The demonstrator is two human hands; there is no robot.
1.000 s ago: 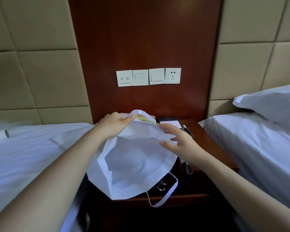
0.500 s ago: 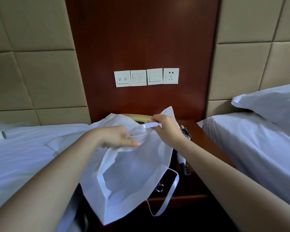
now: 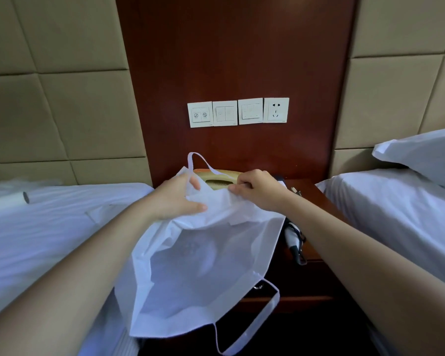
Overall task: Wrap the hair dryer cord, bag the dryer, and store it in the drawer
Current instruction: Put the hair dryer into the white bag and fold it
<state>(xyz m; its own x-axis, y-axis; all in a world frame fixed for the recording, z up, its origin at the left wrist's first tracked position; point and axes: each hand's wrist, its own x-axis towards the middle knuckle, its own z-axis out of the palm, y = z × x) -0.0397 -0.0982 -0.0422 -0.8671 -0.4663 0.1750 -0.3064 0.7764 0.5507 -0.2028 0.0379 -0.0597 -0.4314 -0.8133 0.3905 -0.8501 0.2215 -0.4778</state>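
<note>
Left hand point(image 3: 176, 199) and right hand point(image 3: 258, 190) both pinch rim of white non-woven handled bag point(image 3: 198, 273); black-and-white hair dryer point(image 3: 293, 242) on dark wooden nightstand point(image 3: 316, 201).

Shows two slim bare arms, uncovered from the lower edge up to the bare left hand point(image 3: 175, 199) and right hand point(image 3: 257, 191), nails short.

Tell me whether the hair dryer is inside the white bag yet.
Out. The hair dryer lies on the nightstand, right of the white bag, whose top edge the left hand and right hand grip.
</note>
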